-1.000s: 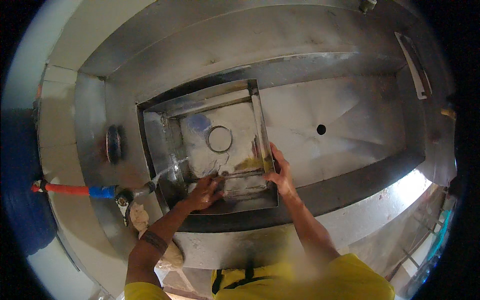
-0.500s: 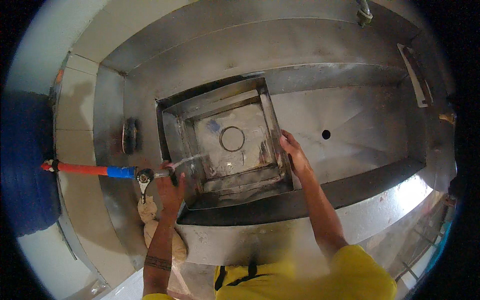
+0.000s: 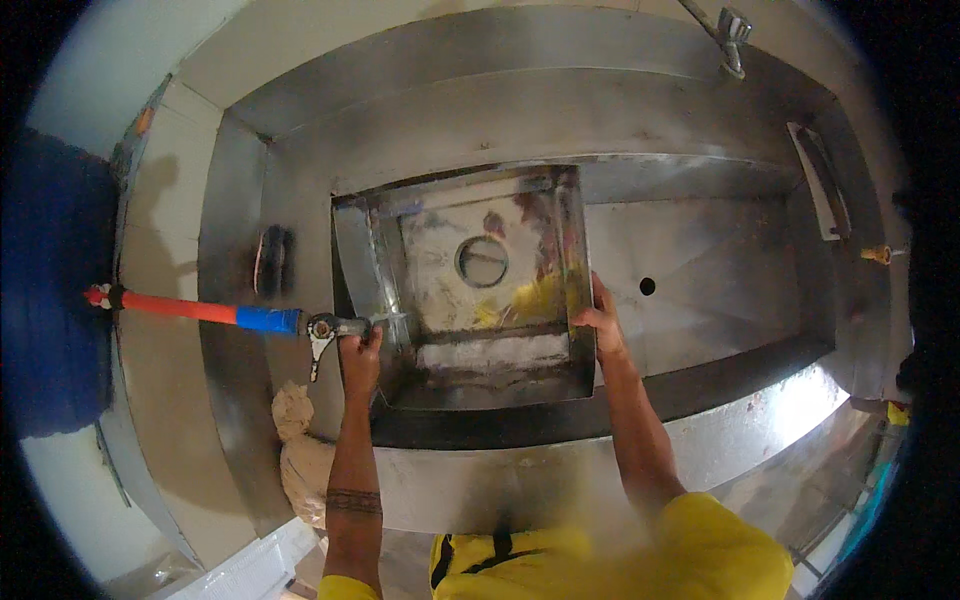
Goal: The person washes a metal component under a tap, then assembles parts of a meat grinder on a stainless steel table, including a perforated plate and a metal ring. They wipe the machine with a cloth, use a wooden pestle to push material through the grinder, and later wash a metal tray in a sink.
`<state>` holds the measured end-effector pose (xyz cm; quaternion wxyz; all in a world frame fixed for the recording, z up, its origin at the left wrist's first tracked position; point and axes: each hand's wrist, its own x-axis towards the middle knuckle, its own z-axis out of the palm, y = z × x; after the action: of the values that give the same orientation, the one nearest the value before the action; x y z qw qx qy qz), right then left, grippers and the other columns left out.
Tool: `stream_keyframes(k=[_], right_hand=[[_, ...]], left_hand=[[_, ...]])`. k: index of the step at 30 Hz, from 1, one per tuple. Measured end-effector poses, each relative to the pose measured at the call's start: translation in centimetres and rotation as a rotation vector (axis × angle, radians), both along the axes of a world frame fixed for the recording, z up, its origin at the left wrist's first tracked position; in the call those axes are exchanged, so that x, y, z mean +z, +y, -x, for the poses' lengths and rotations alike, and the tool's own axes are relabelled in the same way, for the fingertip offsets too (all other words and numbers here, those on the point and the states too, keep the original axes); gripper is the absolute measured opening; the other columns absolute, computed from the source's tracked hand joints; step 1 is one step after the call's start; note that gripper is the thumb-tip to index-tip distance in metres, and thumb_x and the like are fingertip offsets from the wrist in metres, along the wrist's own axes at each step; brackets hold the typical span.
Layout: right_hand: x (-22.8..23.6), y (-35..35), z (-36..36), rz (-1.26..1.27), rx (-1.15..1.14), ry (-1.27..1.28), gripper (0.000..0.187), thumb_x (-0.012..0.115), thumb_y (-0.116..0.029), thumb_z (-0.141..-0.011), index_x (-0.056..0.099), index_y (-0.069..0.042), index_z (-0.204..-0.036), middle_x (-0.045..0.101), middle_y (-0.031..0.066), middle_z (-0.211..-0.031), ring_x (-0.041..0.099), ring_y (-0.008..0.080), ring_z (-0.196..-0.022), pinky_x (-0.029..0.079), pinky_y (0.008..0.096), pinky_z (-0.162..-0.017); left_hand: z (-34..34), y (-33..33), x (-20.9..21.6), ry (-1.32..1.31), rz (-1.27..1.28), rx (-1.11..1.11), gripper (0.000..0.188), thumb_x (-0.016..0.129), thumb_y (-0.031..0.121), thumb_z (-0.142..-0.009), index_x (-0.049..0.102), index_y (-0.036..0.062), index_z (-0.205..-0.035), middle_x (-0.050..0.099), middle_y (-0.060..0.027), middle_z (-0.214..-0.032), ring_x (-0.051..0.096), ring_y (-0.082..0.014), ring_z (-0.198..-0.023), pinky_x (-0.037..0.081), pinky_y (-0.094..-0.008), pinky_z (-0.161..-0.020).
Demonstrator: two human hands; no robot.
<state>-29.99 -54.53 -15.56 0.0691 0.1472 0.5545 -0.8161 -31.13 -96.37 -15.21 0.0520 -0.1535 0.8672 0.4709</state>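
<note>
In the middle of the sink lies a square metal box [image 3: 465,395] with a stepped inner rim and a round opening in its shiny floor. My right hand [image 3: 604,325] grips its right wall, thumb on the rim and fingers on the outer side. At the box's left side, my left hand [image 3: 360,362] closes around the nozzle end of a hose [image 3: 205,311], which is red with a blue section. A metal valve with a lever [image 3: 322,335] sits just behind the nozzle. A thin water jet [image 3: 390,316] runs from it onto the box's left inner wall.
The large steel sink [image 3: 720,235] has a drain hole [image 3: 648,287] on the right. A dark brush-like block [image 3: 273,260] lies on the left ledge, near a tan cloth bundle [image 3: 305,465]. A tap [image 3: 733,40] hangs at the back, and a blue barrel [image 3: 60,290] stands far left.
The box has turned slightly and sits more level, its right wall still in my right hand. My left hand and the nozzle have moved a little right, and the jet now strikes the left wall.
</note>
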Motion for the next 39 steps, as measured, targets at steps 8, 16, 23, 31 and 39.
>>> stream_keyframes(k=[8,16,23,31,39], right_hand=[[2.7,1.7,1.7,-0.034,-0.073,0.123,0.103,0.065,-0.01,-0.051,0.039,-0.006,-0.151,0.057,0.0052,-0.13,0.053,0.0246,-0.12,0.039,0.0339,-0.105],[1.7,-2.2,4.0,0.244,-0.089,0.024,0.099,0.069,-0.013,-0.048,0.048,-0.004,-0.144,0.062,0.0058,-0.122,0.056,0.0233,-0.112,0.041,0.034,-0.1],[-4.2,-6.3,4.9,0.353,-0.002,0.064,0.093,0.068,-0.017,-0.052,0.049,-0.004,-0.142,0.063,0.0041,-0.108,0.058,0.0165,-0.092,0.045,0.0278,-0.081],[-1.3,-4.5,2.3,0.343,0.118,-0.06,0.078,0.068,-0.021,-0.058,0.055,-0.001,-0.132,0.063,0.0052,-0.095,0.06,0.0164,-0.083,0.048,0.0287,-0.077],[5.9,-2.0,-0.3,0.32,0.195,-0.512,0.049,0.066,-0.037,-0.075,0.064,-0.007,-0.115,0.064,0.0074,-0.096,0.06,0.0207,-0.085,0.049,0.0362,-0.08]], left_hand=[[6.2,-0.8,-2.8,0.364,-0.849,0.044,0.017,0.07,0.018,-0.094,0.065,0.0014,-0.092,0.061,-0.0024,-0.091,0.057,-0.0142,-0.084,0.049,-0.0318,-0.079],[7.3,-8.5,0.9,0.301,-0.992,0.432,0.013,0.07,0.013,-0.092,0.066,0.0006,-0.092,0.066,-0.0055,-0.099,0.06,-0.0169,-0.082,0.048,-0.0332,-0.072],[1.0,-12.0,6.0,0.546,0.344,-0.107,0.019,0.066,-0.002,-0.087,0.067,0.0003,-0.106,0.063,-0.008,-0.102,0.061,-0.0205,-0.093,0.05,-0.0365,-0.083],[-0.9,-3.5,12.7,0.48,0.178,0.018,0.028,0.063,-0.008,-0.085,0.068,0.0013,-0.111,0.062,-0.0041,-0.09,0.055,-0.0134,-0.081,0.045,-0.0297,-0.074],[-4.8,0.4,20.3,0.023,0.414,0.018,0.028,0.066,-0.001,-0.085,0.068,-0.0006,-0.113,0.065,-0.0044,-0.085,0.054,-0.0121,-0.076,0.044,-0.03,-0.067]])
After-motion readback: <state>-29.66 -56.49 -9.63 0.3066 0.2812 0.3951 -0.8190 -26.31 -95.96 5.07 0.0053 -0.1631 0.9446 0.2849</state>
